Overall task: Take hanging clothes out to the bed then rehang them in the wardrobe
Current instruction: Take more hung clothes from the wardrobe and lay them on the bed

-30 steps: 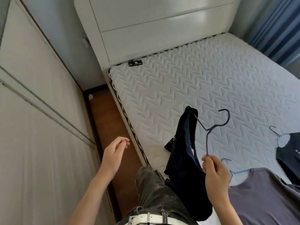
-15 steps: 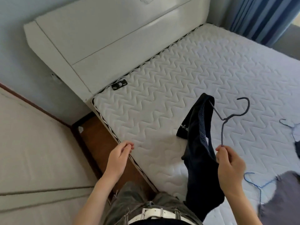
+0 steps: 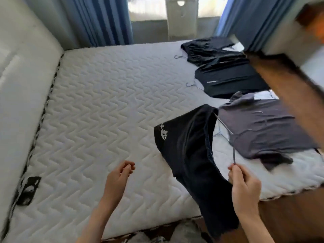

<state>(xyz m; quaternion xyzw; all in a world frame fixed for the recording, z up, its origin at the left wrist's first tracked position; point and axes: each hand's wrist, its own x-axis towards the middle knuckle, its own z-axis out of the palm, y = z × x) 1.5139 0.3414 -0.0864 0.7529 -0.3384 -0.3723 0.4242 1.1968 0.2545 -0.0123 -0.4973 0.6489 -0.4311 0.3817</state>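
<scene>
Right hand (image 3: 245,187): fingers pinched round the wire stem of the hanger (image 3: 234,155).
Left hand (image 3: 119,179): fingers loosely curled, holding nothing, above the bed (image 3: 105,106).
Dark garment (image 3: 189,155): hangs from the hanger, in the air over the bed's near edge, just beside the grey shirt (image 3: 263,132).
Already laid out: grey shirt, near black top (image 3: 231,83), far black top (image 3: 206,50).
Change: view has swung from the headboard end to across the bed towards the curtains (image 3: 98,20); grip unchanged, left hand still empty.
Meaning: probably still the laying-out stage; this garment is not yet down and rehanging has not begun.
</scene>
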